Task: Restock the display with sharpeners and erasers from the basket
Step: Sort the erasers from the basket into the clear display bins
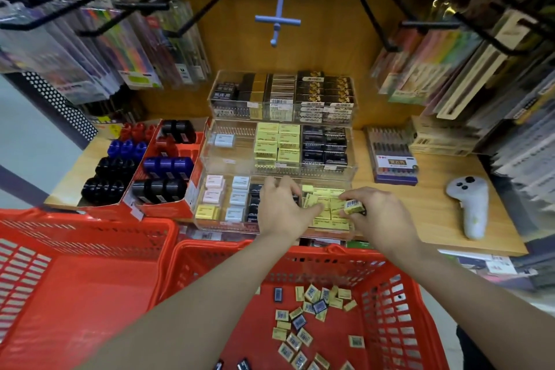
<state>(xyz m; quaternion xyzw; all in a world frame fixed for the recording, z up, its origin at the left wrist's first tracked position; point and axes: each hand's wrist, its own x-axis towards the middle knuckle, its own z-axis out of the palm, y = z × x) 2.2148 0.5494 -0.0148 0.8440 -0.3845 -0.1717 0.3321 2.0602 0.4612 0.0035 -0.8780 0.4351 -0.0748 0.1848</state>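
A clear tiered display [228,161] on the wooden shelf holds rows of yellow, white, pink and black erasers. My left hand [280,204] reaches into its front tier, fingers curled over the yellow erasers [326,198] there; what it holds is hidden. My right hand [378,210] pinches a yellow eraser with a barcode [353,207] just above the same compartment. Below my arms a red basket [399,303] contains several loose yellow and dark erasers [303,321]. Red cardboard trays [192,189] at the left hold black, blue and red sharpeners [165,167].
A second red basket [75,279] sits at the lower left. A white controller [470,204] lies on the shelf at right, behind it a pack of pens [393,156]. Hanging stationery packs on black hooks crowd both sides, and a blue hook [277,19] sticks out overhead.
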